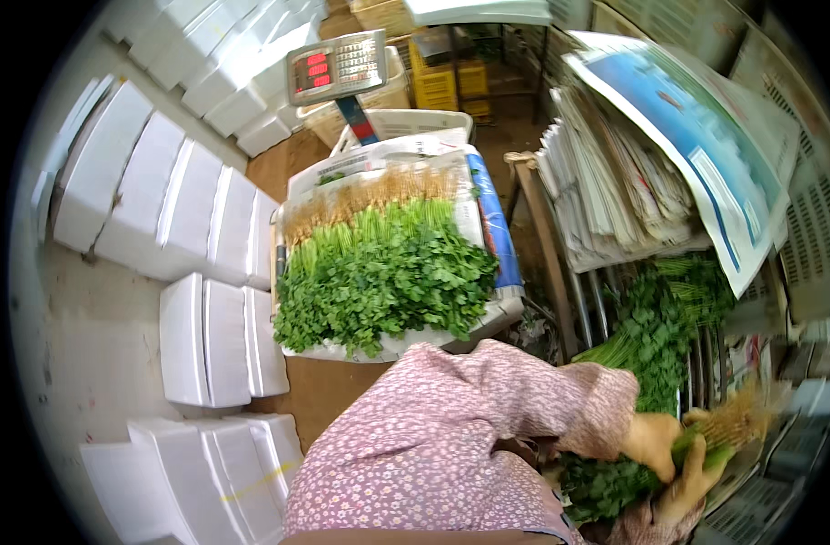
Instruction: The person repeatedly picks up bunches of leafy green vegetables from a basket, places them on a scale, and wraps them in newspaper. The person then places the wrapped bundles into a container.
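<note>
At the lower right, my left hand (650,439) and my right hand (691,480) are together on a bunch of rooted leafy greens (602,484), perhaps coriander or celery. Its pale roots point to the upper right, and its leaves hang towards my body. The fingers of both hands close around the stems near the root end; part of the grip is blurred. More of the same greens (650,347) lie on a rack of metal bars (595,306) just beyond my hands. Before me, a broad layer of rooted greens (388,272) is spread over newspaper (466,221) on a scale.
The scale's lit display (337,66) stands at the far end. White foam boxes (211,340) are stacked along the left. At the right, a pile of folded newspapers (612,184) lies under a blue printed sheet (687,136). Yellow crates (449,85) stand at the back.
</note>
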Demonstrator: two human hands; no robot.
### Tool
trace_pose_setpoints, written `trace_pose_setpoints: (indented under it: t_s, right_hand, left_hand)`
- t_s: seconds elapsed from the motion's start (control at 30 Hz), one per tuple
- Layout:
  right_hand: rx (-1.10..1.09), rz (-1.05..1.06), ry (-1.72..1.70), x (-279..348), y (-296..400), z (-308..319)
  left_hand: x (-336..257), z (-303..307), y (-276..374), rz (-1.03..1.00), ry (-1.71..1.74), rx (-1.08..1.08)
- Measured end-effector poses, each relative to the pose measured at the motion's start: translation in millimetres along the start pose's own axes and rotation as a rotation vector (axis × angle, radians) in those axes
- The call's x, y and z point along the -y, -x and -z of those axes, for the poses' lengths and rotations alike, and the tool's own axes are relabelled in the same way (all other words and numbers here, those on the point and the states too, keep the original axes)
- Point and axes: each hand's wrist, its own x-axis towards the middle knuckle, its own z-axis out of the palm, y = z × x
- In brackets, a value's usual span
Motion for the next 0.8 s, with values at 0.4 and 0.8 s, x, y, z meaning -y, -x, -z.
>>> trace_pose_setpoints:
  t_s: [0.4,0.8]
  right_hand:
    - [0.993,-0.177,-0.325,-86,-73,-416]
    - [0.844,0.241,0.602,-214,-53,-434]
  left_hand:
    - [92,183,270,0.096,-0.221,-1.275]
    - [121,186,316,0.107,-0.854,-1.387]
